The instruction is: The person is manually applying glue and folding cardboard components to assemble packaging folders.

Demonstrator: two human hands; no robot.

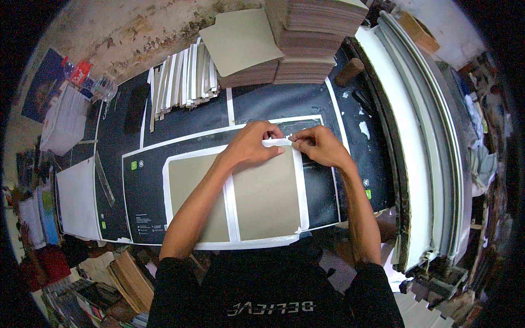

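Note:
Two grey-beige boards, a left board (191, 188) and a right board (269, 197), lie side by side on a white sheet (232, 216) that shows as a border and a strip between them. At the far edge of the right board, my left hand (249, 143) is closed on the white border flap (278, 142), thumb on the near side. My right hand (324, 146) pinches the same flap at the far right corner, fingertips close to the left hand's. The left forearm crosses over the left board and hides part of it.
Under the work lies a black printed sheet (147, 191). Behind stand stacked grey boards (306, 44) and a bundle of narrow strips (186, 76). A ruler (105, 179) and a paper stack (64, 121) are left. A brown cylinder (349, 72) and long white sheets (418, 136) are right.

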